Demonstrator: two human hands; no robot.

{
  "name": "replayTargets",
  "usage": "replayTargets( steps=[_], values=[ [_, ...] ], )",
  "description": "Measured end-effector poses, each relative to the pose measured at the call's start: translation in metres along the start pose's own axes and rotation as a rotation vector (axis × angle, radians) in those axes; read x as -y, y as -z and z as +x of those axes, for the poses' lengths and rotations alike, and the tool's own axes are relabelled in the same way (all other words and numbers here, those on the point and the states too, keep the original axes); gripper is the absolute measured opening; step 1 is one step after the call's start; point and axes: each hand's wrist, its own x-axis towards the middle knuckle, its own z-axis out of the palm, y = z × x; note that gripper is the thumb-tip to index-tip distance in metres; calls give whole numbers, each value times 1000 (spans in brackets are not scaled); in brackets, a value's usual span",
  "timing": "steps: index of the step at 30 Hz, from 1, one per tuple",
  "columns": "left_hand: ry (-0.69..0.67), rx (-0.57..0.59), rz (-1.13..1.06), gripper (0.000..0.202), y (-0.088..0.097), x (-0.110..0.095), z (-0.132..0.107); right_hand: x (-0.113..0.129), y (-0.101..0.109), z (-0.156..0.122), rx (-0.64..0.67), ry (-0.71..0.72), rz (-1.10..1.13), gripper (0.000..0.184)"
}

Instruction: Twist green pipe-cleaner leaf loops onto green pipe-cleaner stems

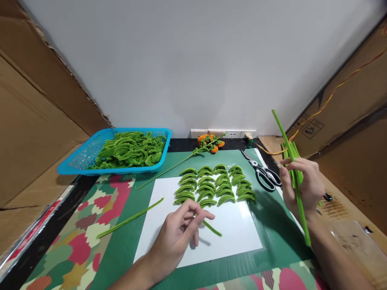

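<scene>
L hand (177, 231), lower ctr of frame: fingers curled, thumb & fingertips pinched on short green strip (214, 229) over white sheet (236, 237). R hand (306, 185), right of frame: half-curled, gripping long green strip (300, 207); whether it also grips bundle (294, 152) behind, can't tell. Bent green pcs (223, 187) in rows, ctr; scissors (266, 177), ctr-right.
</scene>
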Motion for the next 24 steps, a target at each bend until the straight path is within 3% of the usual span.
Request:
replayTargets(
  steps=[2, 10, 16, 21, 24],
  values=[
    [39, -10, -37, 37, -2, -2, 0, 0, 2, 2, 34, 24, 13, 5],
    [95, -107, -143, 37, -3, -7, 9, 6, -3, 5, 175, 115, 94, 33],
    [74, -150, -126, 43, -1, -3, 10, 5, -4, 1, 190, 88, 182, 32],
    [94, -146, -128, 59, 1, -4, 6, 5, -5, 0, 184, 66, 214, 33],
    [94, -163, -109, 53, 2, -2, 4, 7, -5, 3, 203, 93, 176, 34]
  ],
)
